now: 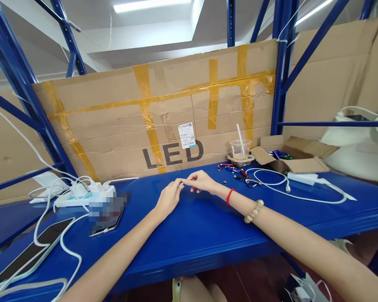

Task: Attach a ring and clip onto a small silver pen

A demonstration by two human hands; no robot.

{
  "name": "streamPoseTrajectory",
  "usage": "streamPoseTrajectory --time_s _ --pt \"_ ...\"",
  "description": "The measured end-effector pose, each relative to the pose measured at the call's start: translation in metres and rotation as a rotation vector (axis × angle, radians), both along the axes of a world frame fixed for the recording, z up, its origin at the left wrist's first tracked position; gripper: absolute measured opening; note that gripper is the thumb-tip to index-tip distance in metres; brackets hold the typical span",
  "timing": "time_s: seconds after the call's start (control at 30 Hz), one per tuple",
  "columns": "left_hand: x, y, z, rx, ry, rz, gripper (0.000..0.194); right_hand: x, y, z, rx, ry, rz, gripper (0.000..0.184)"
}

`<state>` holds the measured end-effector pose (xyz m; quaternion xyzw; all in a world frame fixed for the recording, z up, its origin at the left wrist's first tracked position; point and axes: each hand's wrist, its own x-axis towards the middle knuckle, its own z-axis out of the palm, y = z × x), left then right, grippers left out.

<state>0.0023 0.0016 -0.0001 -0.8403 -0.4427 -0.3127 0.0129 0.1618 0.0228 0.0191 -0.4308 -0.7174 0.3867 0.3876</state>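
Over the blue tabletop (pixel 195 235), my left hand (pixel 169 197) and my right hand (pixel 201 181) meet at the fingertips. Between them shows a small, thin, shiny item (pixel 182 183), too small to name. The left fingers are pinched on it from the left. My right thumb and index finger press at its other side, while the remaining right fingers curl beneath. A red string and a beaded bracelet (pixel 253 211) circle my right wrist and forearm. To the right of my hands lie several small red, blue and black metal-and-plastic pieces (pixel 244 174).
A power strip (pixel 85 196) with white cables, a phone (pixel 107 224) and a tablet-like device (pixel 31 251) lie left. Right are a plastic cup (pixel 240 149), an open carton (pixel 299 163), a white charger (pixel 302 178) and a pale bag (pixel 355 147). A cardboard wall (pixel 113 138) stands behind.
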Motion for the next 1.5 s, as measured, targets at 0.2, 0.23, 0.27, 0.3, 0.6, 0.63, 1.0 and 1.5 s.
streamPoseTrajectory --time_s 0.2,0.23,0.27,0.3,0.6,0.63,1.0,1.5 --pt "0.002 0.001 0.001 -0.043 0.036 0.060 0.021 0.007 0.007 0.000 0.266 -0.089 -0.051 0.042" --pt "0.002 0.001 0.002 -0.049 0.027 0.056 0.022 0.008 0.008 0.000 0.325 -0.102 -0.050 0.041" --pt "0.001 0.001 0.002 -0.051 0.016 0.052 0.023 0.010 0.009 0.001 0.378 -0.119 -0.037 0.038" --pt "0.001 0.001 0.002 -0.051 0.009 0.048 0.023 0.011 0.010 0.001 0.422 -0.139 -0.010 0.035" --pt "-0.001 0.007 0.000 -0.108 -0.019 -0.071 0.024 0.018 0.013 0.003 0.463 -0.166 0.127 0.032" --pt "-0.001 0.008 0.000 -0.118 -0.027 -0.104 0.025 0.019 0.014 0.003 0.462 -0.167 0.125 0.032" --pt "0.001 0.004 0.000 -0.100 -0.055 -0.177 0.024 0.021 0.021 -0.002 0.372 -0.128 0.193 0.032" --pt "0.001 0.006 -0.002 -0.077 0.060 0.028 0.025 0.010 0.023 -0.018 0.364 -0.162 0.107 0.039"
